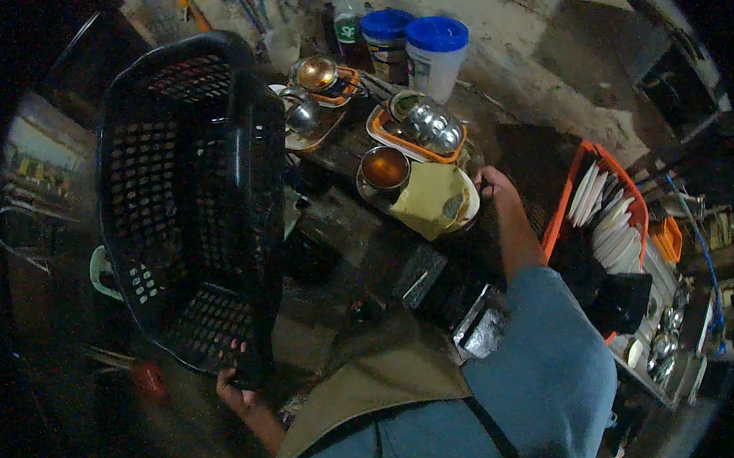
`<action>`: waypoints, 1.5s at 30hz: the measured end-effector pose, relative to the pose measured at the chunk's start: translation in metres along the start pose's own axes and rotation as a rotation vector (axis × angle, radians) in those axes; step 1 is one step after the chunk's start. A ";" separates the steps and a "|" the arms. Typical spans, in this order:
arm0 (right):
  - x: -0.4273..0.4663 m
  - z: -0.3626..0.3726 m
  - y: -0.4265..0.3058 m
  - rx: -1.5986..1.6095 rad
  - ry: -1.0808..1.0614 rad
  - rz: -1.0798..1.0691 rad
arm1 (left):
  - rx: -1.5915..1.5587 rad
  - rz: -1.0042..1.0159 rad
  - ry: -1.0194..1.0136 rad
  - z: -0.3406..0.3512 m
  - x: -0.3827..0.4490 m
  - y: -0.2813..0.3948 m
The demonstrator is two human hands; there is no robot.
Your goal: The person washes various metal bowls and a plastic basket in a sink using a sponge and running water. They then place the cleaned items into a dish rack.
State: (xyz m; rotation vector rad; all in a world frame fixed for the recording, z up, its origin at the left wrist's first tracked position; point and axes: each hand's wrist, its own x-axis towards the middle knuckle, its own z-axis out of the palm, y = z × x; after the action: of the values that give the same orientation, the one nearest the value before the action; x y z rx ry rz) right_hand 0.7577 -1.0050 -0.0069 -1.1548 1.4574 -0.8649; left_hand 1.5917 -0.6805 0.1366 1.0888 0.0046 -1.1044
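My left hand (pixel 237 389) grips the lower rim of a large black plastic basket (pixel 242 173) with slotted walls. The basket is tipped, so its open inside faces me, and some fingertips show through the slots. At the edge of a pale oval plate (pixel 473 203), my right hand (pixel 493 182) has curled fingers that appear to hold the rim. A yellow sheet (pixel 430 195), perhaps paper, covers most of that plate. Beside the sheet stands a metal bowl (pixel 385 168) that looks orange-brown inside. Just beyond, a shiny dimpled metal bowl (pixel 439 127) lies tilted on an orange-rimmed tray (pixel 462 148).
More metal bowls (pixel 316 73) sit on trays farther back. Two blue-lidded tubs (pixel 436 54) and a green-labelled bottle (pixel 347 30) stand behind. At right, an orange crate (pixel 640 214) holds stacked white plates (pixel 616 230). Metalware (pixel 664 345) lies near it.
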 end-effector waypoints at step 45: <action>-0.325 0.312 -0.031 0.928 0.933 0.311 | 0.407 0.381 -0.975 -0.010 0.170 0.096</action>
State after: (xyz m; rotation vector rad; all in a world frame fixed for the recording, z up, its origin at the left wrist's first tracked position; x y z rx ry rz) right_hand 1.0688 -0.6828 0.0510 0.2285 1.5483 -1.7073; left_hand 1.7511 -0.7922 0.1150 0.7501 -1.1893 -1.2062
